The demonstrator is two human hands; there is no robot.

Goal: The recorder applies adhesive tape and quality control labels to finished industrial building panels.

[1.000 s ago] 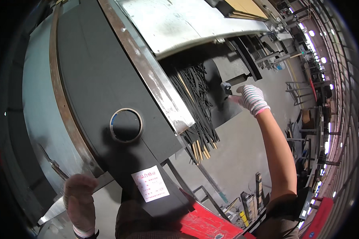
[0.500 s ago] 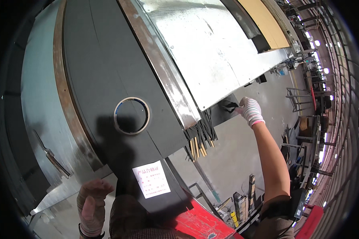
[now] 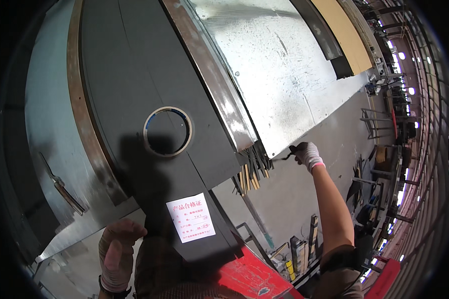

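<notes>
My right hand (image 3: 308,154), in a striped fingerless glove, is at the corner of the bare metal sheet. Its fingers are closed on a thin black strip (image 3: 287,156), partly hidden by the hand. At the lower left, my left hand (image 3: 118,254) is raised with its fingers loosely bent and the thumb apart; nothing shows in it. Between the hands, a long dark grey sheet (image 3: 134,65) carries a ring-shaped roll of tape (image 3: 190,130) and a white printed label (image 3: 192,219). Several black strips with tan ends (image 3: 249,179) stick out beside the metal sheet (image 3: 274,84).
Rusty metal bars (image 3: 204,65) run along both sides of the grey sheet. A metal tool (image 3: 65,192) lies on the left panel (image 3: 47,119). A scratched red surface (image 3: 254,271) is near my body. Racks and stacked parts (image 3: 299,254) stand on the right.
My right hand has drawn down and slightly nearer, with the black strip now trailing from its fingers by the sheet's corner. My left hand stays almost still. The view has shifted slightly.
</notes>
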